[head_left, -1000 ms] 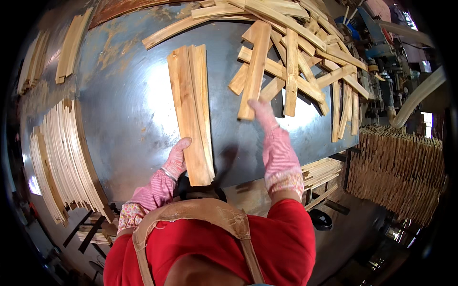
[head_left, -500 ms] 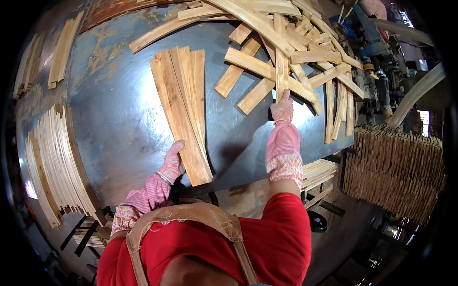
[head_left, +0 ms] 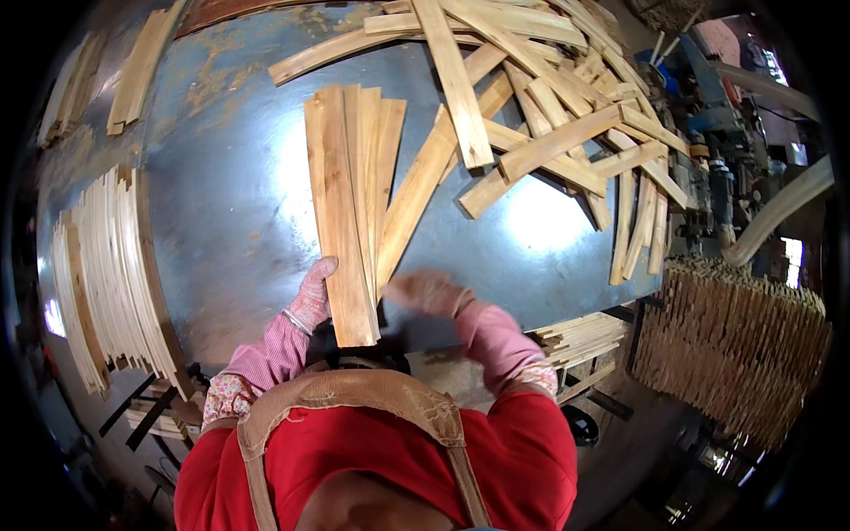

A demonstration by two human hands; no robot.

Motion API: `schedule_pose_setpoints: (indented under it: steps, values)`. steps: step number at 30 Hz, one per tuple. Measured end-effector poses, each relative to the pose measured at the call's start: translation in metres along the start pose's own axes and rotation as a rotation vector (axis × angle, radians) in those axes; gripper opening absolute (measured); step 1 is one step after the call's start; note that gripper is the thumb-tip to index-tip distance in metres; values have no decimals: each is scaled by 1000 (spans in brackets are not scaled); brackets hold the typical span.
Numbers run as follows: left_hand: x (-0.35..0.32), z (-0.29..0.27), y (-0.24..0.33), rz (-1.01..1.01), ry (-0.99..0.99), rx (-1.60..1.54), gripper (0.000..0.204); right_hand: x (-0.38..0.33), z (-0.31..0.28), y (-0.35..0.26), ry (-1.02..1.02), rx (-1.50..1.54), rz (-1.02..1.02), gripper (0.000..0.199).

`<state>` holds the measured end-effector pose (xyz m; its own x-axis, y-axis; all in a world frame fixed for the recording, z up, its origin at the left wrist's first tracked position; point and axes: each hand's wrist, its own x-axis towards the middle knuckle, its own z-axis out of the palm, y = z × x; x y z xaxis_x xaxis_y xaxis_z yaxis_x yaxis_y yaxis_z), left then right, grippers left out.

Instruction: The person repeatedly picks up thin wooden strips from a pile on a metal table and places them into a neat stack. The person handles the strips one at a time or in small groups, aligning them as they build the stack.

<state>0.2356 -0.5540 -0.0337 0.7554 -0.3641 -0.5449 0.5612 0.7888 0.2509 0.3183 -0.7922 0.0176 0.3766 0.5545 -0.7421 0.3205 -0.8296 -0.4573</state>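
My gloved left hand [head_left: 313, 295] grips the near end of a fanned bundle of wooden slats [head_left: 343, 212], its thumb lying along the left edge. Another slat [head_left: 414, 196] slants against the bundle's right side, its far end reaching the loose pile. Beside this slat's near end is my gloved right hand [head_left: 428, 293], smeared by motion. Whether its fingers grip the slat cannot be made out. Loose wooden slats [head_left: 567, 142] lie crisscrossed at the far right of the metal table [head_left: 230, 203].
A row of stacked slats [head_left: 115, 274] lies on the table's left side, with smaller stacks [head_left: 142, 66] beyond. To the right stand machinery with a hose [head_left: 779, 212] and a tall wood stack [head_left: 730, 345]. More slats [head_left: 580, 341] rest below the table's near edge.
My right hand has come from the pile toward the bundle, and a slat now leans beside it. Slats in the pile have shifted. My left hand keeps its hold; the bundle appears more upright.
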Motion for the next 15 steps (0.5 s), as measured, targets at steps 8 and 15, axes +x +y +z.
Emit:
schedule_pose_setpoints:
  steps: [8,15]
  values:
    - [-20,-44,6,35,170,69,70,101,-174,91,1149,-31,415,78]
    - [-104,-68,28,200,417,118,55,106,-133,106,576,1425,-134,46]
